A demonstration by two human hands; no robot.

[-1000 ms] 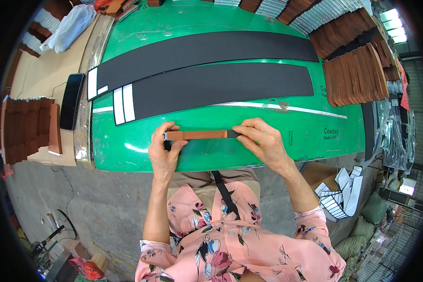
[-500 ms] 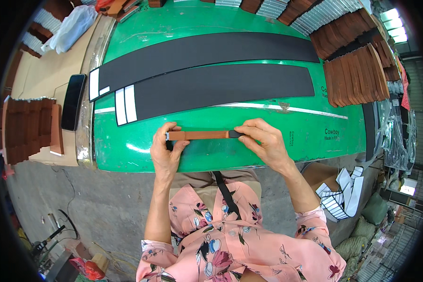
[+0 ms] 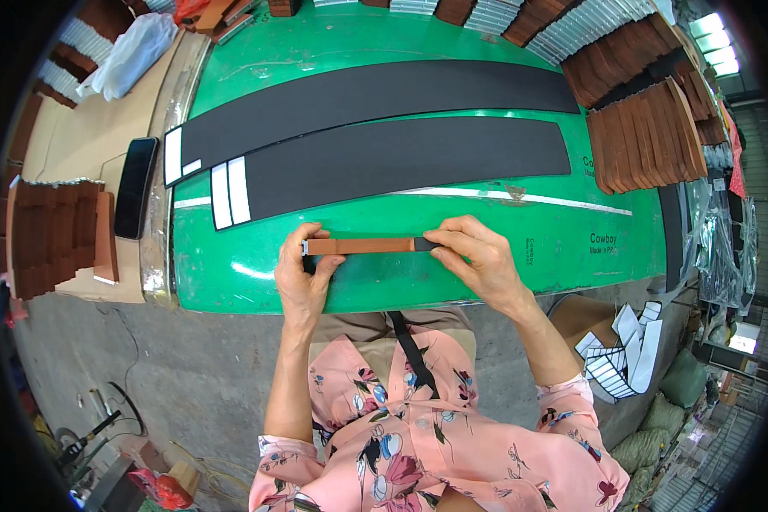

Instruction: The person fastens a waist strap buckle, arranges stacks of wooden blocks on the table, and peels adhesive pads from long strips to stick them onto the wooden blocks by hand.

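Observation:
Just above the near edge of the green table top (image 3: 486, 213), I hold a narrow brown strip-like piece (image 3: 363, 246) level between both hands. At its left end my left hand (image 3: 299, 273) is closed, thumb below and fingers curled behind. A small light patch shows at that end. My right hand (image 3: 486, 264) pinches a small black piece (image 3: 423, 244) at the right end between thumb and fingertips. Whether the black bit is joined to the brown piece, I cannot tell. Beyond my hands lie two long black strips, a far one (image 3: 384, 102) and a near one (image 3: 410, 162), with white patches on their left ends.
A dark phone (image 3: 136, 188) lies on the cardboard-covered surface at left, beside a stack of brown pieces (image 3: 55, 235). More brown stacks (image 3: 644, 141) stand at the right and along the back. Clear plastic bags (image 3: 725, 256) hang past the right edge. White offcuts (image 3: 627, 346) sit lower right.
Almost nothing differs. My hands keep the same hold on the brown piece; the whole view has shifted very slightly.

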